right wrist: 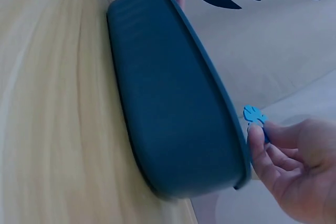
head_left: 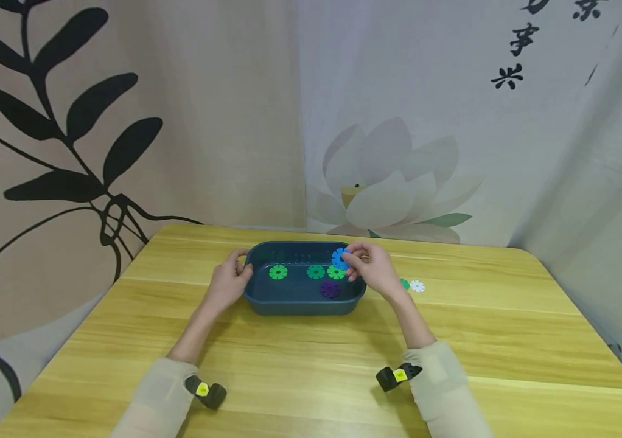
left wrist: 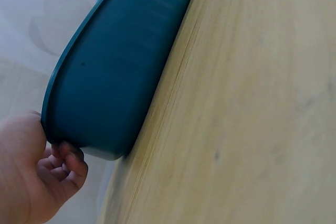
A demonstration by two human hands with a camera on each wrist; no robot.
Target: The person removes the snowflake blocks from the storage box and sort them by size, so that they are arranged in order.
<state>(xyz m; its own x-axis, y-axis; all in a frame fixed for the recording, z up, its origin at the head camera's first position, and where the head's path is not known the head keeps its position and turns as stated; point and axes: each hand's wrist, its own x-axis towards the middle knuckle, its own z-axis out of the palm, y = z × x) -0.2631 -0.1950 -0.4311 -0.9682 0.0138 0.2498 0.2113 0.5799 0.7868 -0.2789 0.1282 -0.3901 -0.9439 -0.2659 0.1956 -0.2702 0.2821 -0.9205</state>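
Observation:
A dark teal plastic basin [head_left: 300, 308] stands on the wooden table. My left hand [head_left: 227, 282] grips the basin's left end at the rim, thumb above and curled fingers under the lip in the left wrist view. Over the basin's right end, my right hand [head_left: 372, 267] pinches a blue snowflake-shaped disc [head_left: 339, 258] between thumb and fingers. Inside the basin lie a light green disc [head_left: 278, 272], a darker green disc [head_left: 315, 272], another light green disc [head_left: 336, 272], partly covered by the blue one, and a purple disc [head_left: 330, 289].
Right of the basin, a white disc [head_left: 417, 286] and a green disc [head_left: 405, 283], partly hidden by my right wrist, lie on the table [head_left: 300, 365]. A printed curtain [head_left: 234, 121] hangs behind the table's back edge.

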